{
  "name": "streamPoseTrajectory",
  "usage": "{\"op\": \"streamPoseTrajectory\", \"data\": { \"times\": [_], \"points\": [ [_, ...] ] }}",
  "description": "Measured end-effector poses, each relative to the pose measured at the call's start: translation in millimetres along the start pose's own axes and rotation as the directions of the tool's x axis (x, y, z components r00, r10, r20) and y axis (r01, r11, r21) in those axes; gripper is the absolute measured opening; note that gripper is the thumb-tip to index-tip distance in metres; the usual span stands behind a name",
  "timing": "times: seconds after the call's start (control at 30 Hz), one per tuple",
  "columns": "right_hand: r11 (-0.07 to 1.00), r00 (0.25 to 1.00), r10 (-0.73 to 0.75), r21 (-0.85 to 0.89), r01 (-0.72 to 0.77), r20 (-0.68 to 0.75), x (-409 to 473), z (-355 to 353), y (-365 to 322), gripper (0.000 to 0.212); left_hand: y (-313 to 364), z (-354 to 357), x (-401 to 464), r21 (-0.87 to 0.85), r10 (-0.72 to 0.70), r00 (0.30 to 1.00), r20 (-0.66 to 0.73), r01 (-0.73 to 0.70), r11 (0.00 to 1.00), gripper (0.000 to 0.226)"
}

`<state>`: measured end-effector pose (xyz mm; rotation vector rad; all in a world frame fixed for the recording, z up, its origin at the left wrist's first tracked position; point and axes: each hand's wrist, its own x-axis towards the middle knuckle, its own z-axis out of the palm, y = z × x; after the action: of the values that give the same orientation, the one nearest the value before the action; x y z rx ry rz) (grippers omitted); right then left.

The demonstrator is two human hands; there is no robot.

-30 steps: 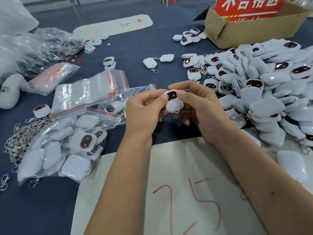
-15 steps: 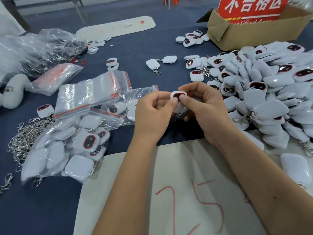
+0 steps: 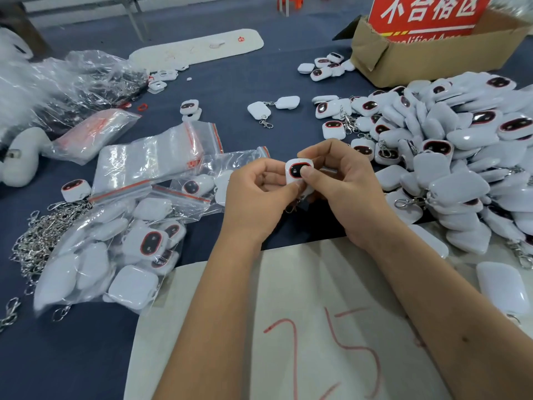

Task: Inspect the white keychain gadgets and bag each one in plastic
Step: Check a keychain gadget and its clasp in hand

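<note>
**Q:** Keychain gadget (image 3: 297,171) — where is it, and how do I hold it?

**A:** I hold it above the table (image 3: 245,82), between both hands, just beyond the far edge of the white sheet (image 3: 288,284) marked "25" in red. My left hand (image 3: 256,194) grips its lower left side with curled fingers. My right hand (image 3: 343,183) closes round its right side, and the right thumb (image 3: 310,173) lies across the dark oval window. The face with the red-rimmed window is turned up toward the camera. A metal clasp (image 3: 291,207) hangs beneath it, partly hidden by my fingers.

**Q:** What lies around the hands?

**A:** To the right, a large heap of loose gadgets (image 3: 461,157) spreads over the table, some face up, some face down, several with clasps showing. To the left lie filled plastic bags (image 3: 115,255), and, just beyond them, a stack of flat empty bags (image 3: 150,160) with red seal strips. One bag (image 3: 202,183) with gadgets inside lies just left of my left hand. A tangle of loose chains (image 3: 40,241) lies at the left edge. At the far right stands a cardboard box (image 3: 432,56) carrying a red sign (image 3: 427,13); a small group of gadgets (image 3: 326,67) lies just beside its left corner.
</note>
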<state>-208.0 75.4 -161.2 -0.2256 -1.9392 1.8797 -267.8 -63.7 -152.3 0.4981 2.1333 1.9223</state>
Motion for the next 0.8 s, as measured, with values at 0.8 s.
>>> {"op": "streamPoseTrajectory", "data": {
  "times": [0.8],
  "points": [
    [0.982,0.995,0.100,0.166,-0.095,-0.020,2,5,-1,0.018,13,29,-7,-0.017,0.161,0.968,-0.195,-0.167,0.986,0.034]
  ]
}}
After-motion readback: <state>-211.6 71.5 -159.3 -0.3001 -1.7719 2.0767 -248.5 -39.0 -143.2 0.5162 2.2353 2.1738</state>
